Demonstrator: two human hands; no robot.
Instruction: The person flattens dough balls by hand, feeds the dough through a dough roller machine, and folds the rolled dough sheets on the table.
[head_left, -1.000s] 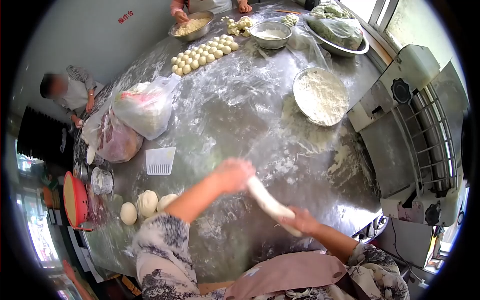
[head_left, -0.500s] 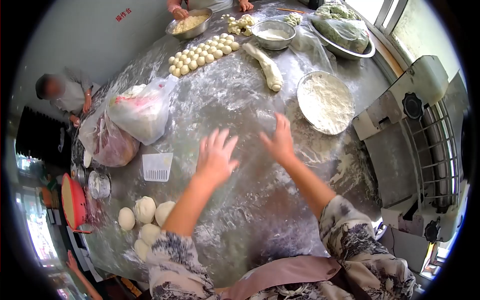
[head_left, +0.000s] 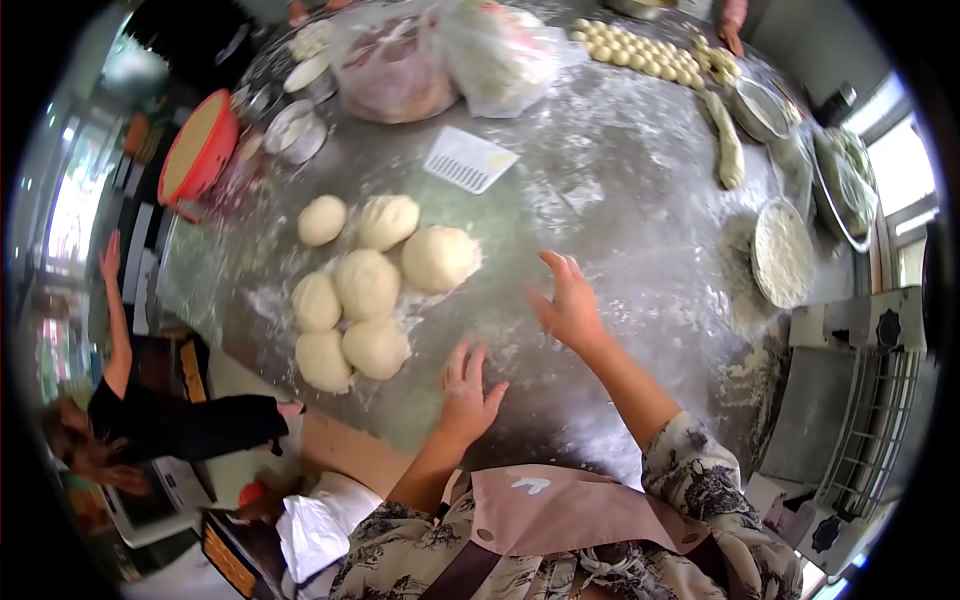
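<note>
Several round dough balls (head_left: 367, 284) sit in a cluster on the floured metal table (head_left: 560, 400), left of centre. My left hand (head_left: 468, 392) is just right of the lower dough balls, fingers apart, holding nothing. Farther right and a little higher, my right hand (head_left: 570, 300) is over the table, its fingers spread and empty. A long roll of dough (head_left: 725, 142) lies at the upper right, beside a bowl of flour (head_left: 783, 253). Beyond my hands lies a white slotted scraper (head_left: 470, 160).
Plastic bags (head_left: 500, 60) and rows of small dough balls (head_left: 640, 55) lie at the far side. A red basin (head_left: 198, 145) stands at the left edge, a metal machine (head_left: 860, 400) at the right. A person in black (head_left: 180, 420) is at the left.
The long dough left my hands and lay on the table. Both hands came back toward my body, apart. The view has swung left, showing more of the dough ball cluster.
</note>
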